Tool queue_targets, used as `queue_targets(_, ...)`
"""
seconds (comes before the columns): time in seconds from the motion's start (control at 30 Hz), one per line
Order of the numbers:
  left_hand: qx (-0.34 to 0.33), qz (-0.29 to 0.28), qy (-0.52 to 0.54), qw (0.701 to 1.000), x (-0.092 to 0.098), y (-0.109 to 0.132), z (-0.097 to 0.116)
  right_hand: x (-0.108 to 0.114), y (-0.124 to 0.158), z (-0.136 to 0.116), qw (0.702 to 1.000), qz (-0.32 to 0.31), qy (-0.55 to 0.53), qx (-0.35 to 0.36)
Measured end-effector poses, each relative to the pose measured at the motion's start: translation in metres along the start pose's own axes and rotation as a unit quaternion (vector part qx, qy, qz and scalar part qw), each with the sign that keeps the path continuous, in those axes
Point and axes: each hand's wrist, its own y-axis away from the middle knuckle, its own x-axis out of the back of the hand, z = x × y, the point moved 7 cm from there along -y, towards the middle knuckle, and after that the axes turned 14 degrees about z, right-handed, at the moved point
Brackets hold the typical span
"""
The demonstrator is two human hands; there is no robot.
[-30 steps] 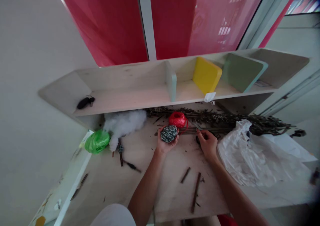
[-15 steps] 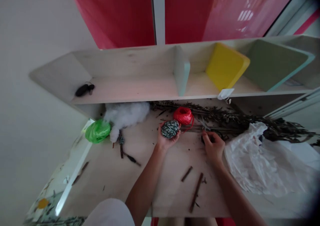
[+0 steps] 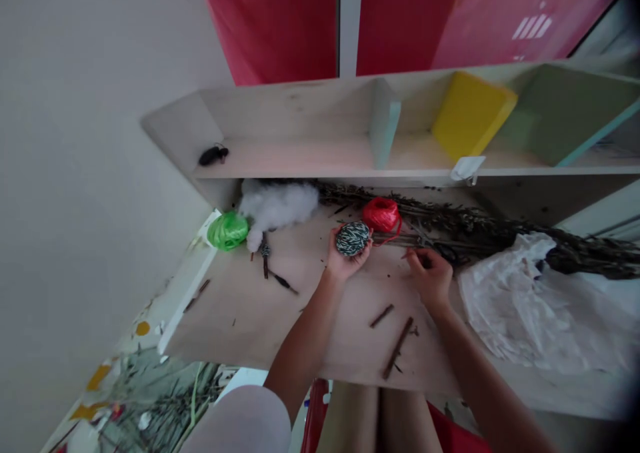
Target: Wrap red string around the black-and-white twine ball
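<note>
Pale wooden bench [image 3: 235, 326] fills the middle of the view, with a shelf unit [image 3: 285, 156] along its far edge at 12 o'clock and red glass panels [image 3: 270, 19] behind that. The shelf has a yellow board [image 3: 473, 116] and a green board [image 3: 565, 116] at about 1 o'clock, plus a small black object [image 3: 214, 155] at about 11 o'clock. A white plastic bag [image 3: 530, 313] lies on the bench at 3 o'clock. A long bundle of dry twigs [image 3: 480, 226] runs along the back of the bench from 12 to 3 o'clock, under the shelf. White fluffy stuffing [image 3: 277, 206] sits at 11 o'clock, with a green raffia ball [image 3: 227, 231] touching its left side at 10 o'clock. Left hand [image 3: 347, 259] is palm up near bench centre, fingers [image 3: 361, 256] curled around a green-and-white striped twine ball [image 3: 352, 238]. A red raffia ball [image 3: 381, 215] sits just beyond it at 1 o'clock from that hand, with loose red strands trailing. Right hand [image 3: 429, 278] is at the twigs' near side, fingers [image 3: 417, 258] pinched narrow; whether they hold anything is hard to tell. Black-handled scissors [image 3: 445, 251] lie just beside them at 1 o'clock. Cut sticks [image 3: 397, 347] lie at 6 o'clock.
</note>
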Motion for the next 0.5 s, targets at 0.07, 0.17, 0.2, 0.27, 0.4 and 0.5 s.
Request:
queue_targets(0.07, -0.019, -0.002, 0.013, 1.0, -0.001, 0.0, 0.003, 0.003, -0.001, 0.002, 1.0, 0.01, 0.01, 0.011)
queue_targets(0.17, -0.035, 0.003, 0.044, 0.998, -0.005, -0.005, 0.011, 0.004, -0.004, 0.004, 0.999, 0.015, 0.022, 0.033)
queue_targets(0.2, -0.039, 0.007, 0.045, 0.998, -0.007, -0.007, 0.014, 0.003, -0.004, 0.002, 0.999, 0.009, 0.024, 0.045)
queue_targets(0.27, -0.054, 0.012, 0.037, 0.998, -0.011, -0.012, 0.021, -0.002, -0.004, -0.003, 0.997, -0.016, 0.029, 0.077)
queue_targets(0.4, -0.065, 0.004, 0.024, 0.998, -0.016, -0.015, 0.03, -0.014, 0.005, -0.016, 0.987, -0.085, 0.02, 0.136)
queue_targets(0.5, -0.058, -0.006, 0.034, 0.998, -0.018, -0.012, 0.032, -0.023, 0.016, -0.02, 0.976, -0.129, 0.011, 0.177)
